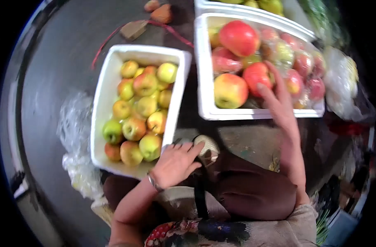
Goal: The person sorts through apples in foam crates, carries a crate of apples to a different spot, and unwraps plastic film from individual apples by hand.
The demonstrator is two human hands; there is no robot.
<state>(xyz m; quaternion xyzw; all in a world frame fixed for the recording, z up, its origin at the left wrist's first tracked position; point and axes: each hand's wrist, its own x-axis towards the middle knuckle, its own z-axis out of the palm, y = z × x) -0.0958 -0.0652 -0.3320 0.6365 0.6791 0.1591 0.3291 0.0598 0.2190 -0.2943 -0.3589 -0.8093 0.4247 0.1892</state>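
While the spread left hand (175, 164) is empty by the left box (100, 107), the right hand (281, 106) grips an apple (253, 77) in the right box (253, 115): seemingly a pick, calling for a clean lift.

- I can read no text, label, brand, number or sign on anything in front of me.
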